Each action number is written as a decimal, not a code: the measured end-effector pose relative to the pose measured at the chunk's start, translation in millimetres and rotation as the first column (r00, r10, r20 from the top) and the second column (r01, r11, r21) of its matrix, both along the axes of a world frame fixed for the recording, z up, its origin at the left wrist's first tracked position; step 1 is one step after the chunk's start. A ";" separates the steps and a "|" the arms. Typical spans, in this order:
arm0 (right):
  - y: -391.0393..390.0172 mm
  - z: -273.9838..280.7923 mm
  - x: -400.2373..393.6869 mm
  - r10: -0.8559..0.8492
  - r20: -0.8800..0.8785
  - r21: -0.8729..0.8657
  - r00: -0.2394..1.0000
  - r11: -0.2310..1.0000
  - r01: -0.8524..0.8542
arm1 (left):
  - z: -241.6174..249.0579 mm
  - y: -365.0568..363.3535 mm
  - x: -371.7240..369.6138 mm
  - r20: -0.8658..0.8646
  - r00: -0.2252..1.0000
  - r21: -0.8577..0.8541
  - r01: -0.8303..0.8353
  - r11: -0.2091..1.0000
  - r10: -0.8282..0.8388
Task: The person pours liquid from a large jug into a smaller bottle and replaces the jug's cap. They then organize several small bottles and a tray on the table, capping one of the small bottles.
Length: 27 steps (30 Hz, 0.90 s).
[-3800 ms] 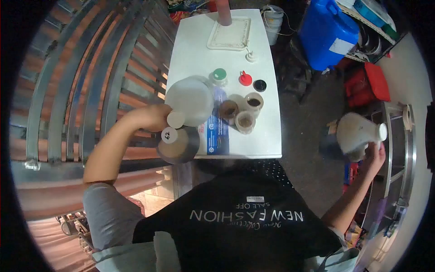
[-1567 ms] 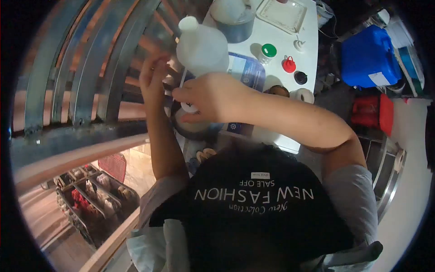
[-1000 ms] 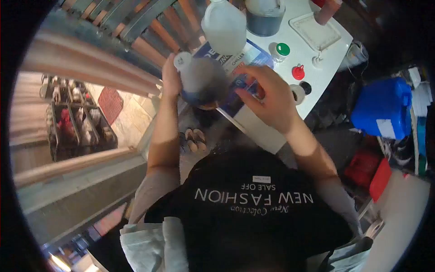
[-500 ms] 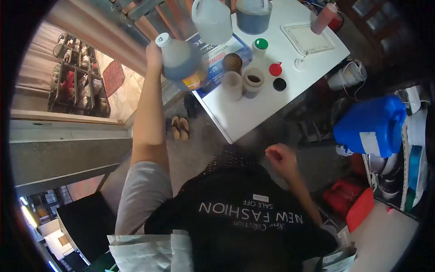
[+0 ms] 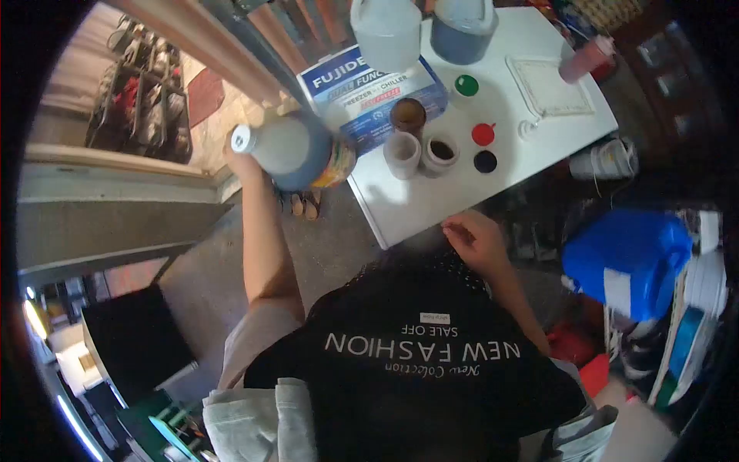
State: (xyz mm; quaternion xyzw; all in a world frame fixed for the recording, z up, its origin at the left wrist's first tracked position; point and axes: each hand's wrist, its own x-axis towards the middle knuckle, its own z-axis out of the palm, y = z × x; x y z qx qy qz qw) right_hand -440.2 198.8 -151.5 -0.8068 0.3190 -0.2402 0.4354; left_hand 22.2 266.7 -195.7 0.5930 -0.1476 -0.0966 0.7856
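My left hand (image 5: 245,165) grips a large plastic jug (image 5: 296,152) with dark blue liquid in its lower part and a white cap, held out to the left of the white table (image 5: 431,208). My right hand (image 5: 473,240) hovers near the table's front edge with its fingers curled and nothing visible in it. Three small brown-stained cups (image 5: 419,142) stand in a cluster on the table, close to the jug. Beside them sit a green cap (image 5: 466,85), a red cap (image 5: 483,134) and a black cap (image 5: 486,161).
A blue printed carton (image 5: 362,85) lies flat on the table with a white jug (image 5: 385,35) and another blue-filled jug (image 5: 462,31) behind it. A white tray (image 5: 550,85) and a pink bottle (image 5: 585,60) sit at the far corner. A blue canister (image 5: 627,262) stands on the floor at right.
My left hand has carried the blue-filled jug down and to the left, off the table's edge. My right hand has risen closer to the table's front edge.
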 end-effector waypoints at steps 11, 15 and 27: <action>-163.5 -32.0 -25.6 0.351 0.111 0.072 0.930 0.930 -0.360 | 16.1 85.3 -190.8 0.035 0.856 0.242 -0.508 0.827 0.515; -191.8 -34.5 -31.0 0.411 0.192 0.056 0.891 0.902 -0.428 | 7.3 99.1 -245.1 0.070 0.739 0.185 -0.670 0.719 0.670; -218.0 -40.1 -36.1 0.541 0.259 0.146 0.800 0.797 -0.586 | 84.7 105.3 -319.6 -0.104 0.625 0.059 -0.773 0.632 0.774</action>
